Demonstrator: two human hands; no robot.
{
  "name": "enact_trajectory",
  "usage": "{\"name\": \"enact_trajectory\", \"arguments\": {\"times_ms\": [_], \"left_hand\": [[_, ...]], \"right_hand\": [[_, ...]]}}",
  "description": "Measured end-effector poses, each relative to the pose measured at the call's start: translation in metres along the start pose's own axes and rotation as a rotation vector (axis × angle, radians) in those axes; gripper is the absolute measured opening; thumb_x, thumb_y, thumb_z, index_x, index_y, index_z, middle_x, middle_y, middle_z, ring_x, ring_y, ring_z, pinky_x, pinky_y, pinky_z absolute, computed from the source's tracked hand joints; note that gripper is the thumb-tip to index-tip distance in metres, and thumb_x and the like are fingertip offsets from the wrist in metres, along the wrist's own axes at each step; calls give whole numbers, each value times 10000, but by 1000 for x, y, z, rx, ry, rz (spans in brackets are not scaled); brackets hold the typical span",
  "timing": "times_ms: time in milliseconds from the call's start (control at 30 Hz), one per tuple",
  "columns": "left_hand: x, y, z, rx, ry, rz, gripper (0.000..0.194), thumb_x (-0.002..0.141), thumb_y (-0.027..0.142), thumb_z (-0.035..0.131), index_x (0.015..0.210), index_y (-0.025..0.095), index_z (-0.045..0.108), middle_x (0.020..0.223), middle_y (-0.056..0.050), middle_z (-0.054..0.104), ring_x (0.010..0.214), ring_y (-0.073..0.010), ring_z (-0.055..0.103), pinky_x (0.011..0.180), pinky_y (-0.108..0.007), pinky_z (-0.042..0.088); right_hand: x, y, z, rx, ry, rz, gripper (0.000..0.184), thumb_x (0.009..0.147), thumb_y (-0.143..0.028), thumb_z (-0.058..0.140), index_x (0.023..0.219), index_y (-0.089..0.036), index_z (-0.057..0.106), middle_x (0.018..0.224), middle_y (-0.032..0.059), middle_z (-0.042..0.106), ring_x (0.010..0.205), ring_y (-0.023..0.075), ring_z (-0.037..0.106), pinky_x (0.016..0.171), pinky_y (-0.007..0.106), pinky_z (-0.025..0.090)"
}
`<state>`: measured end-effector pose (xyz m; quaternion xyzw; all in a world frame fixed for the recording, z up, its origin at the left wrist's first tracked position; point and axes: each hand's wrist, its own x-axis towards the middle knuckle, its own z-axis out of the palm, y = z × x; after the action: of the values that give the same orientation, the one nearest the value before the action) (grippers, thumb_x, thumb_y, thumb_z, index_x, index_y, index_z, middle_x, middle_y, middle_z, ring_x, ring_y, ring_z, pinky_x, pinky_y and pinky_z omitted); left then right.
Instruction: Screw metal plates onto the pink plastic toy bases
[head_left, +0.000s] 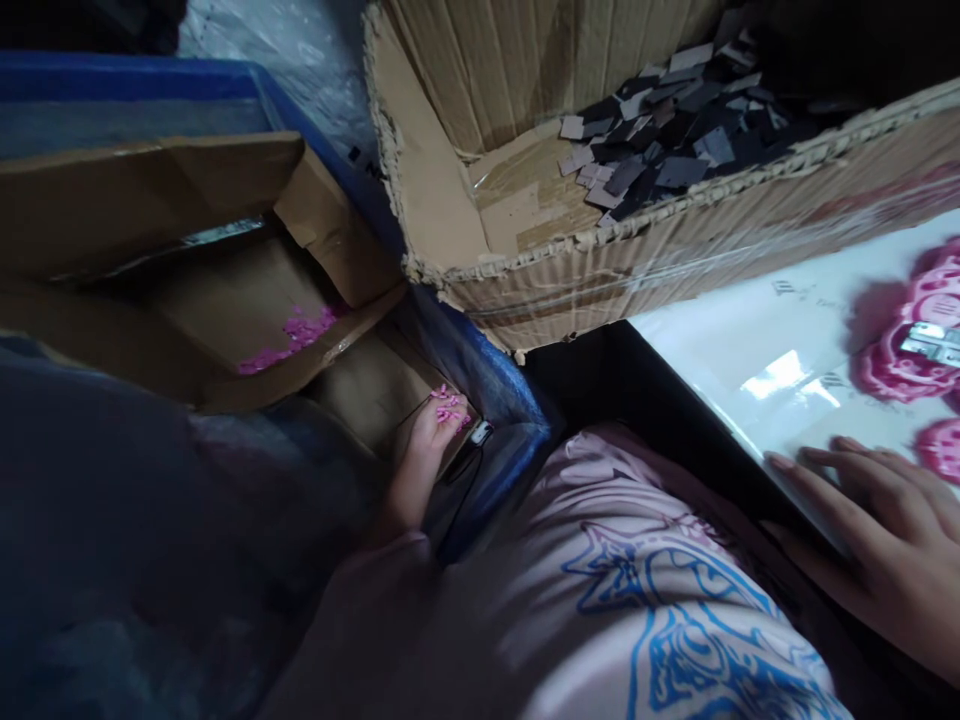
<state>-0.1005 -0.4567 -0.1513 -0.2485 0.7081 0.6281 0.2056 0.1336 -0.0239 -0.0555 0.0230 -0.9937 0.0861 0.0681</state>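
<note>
My left hand [427,450] reaches down beside my body into a low cardboard box [225,320] and is cupped round several small pink pieces [448,405]. More pink pieces [289,340] lie scattered deeper in that box. My right hand [877,520] lies flat with its fingers stretched out on the edge of a glossy white table [750,350], holding nothing. Pink flower-shaped parts [911,345] rest on the table just beyond the right hand, one with a small metal clip [934,342] on it.
A torn cardboard box [600,260] wrapped in clear film stands ahead, holding many small dark and grey flat pieces [667,130]. A blue crate wall [480,370] runs between the two boxes. My lap in a pink printed garment [637,600] fills the foreground.
</note>
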Motion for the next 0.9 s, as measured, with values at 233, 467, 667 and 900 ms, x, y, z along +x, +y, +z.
{"name": "enact_trajectory", "arguments": {"times_ms": [233,467,667,900], "left_hand": [[-50,7,89,-265,-369,-229,173,781,64,582,690,175,486,733,9,494,621,-72,501,469,-145,411],[-133,56,166,-319,-795,-404,326,615,42,667,600,185,374,674,15,405,553,-67,438,375,-106,352],[-193,130,249,-311,-1035,-617,308,604,-39,686,638,163,456,743,17,469,632,-53,485,436,-71,387],[-245,180,419,-69,-1256,-386,321,550,-105,578,674,164,454,729,8,495,607,-77,488,439,-106,369]], "right_hand": [[12,-3,-6,-22,38,-144,644,831,-372,613,1412,-242,368,1189,129,547,1203,346,478,1040,534,396],[13,-11,-13,55,-32,-65,533,844,-315,574,1357,-225,458,1271,96,523,1286,292,383,1099,497,322],[17,-7,-13,199,-19,-61,624,796,-349,581,1380,-214,407,1352,91,459,1314,289,329,1140,481,226],[17,0,-16,278,79,-102,576,802,-374,559,1336,-195,436,1325,84,472,1290,283,348,1141,456,208]]}}
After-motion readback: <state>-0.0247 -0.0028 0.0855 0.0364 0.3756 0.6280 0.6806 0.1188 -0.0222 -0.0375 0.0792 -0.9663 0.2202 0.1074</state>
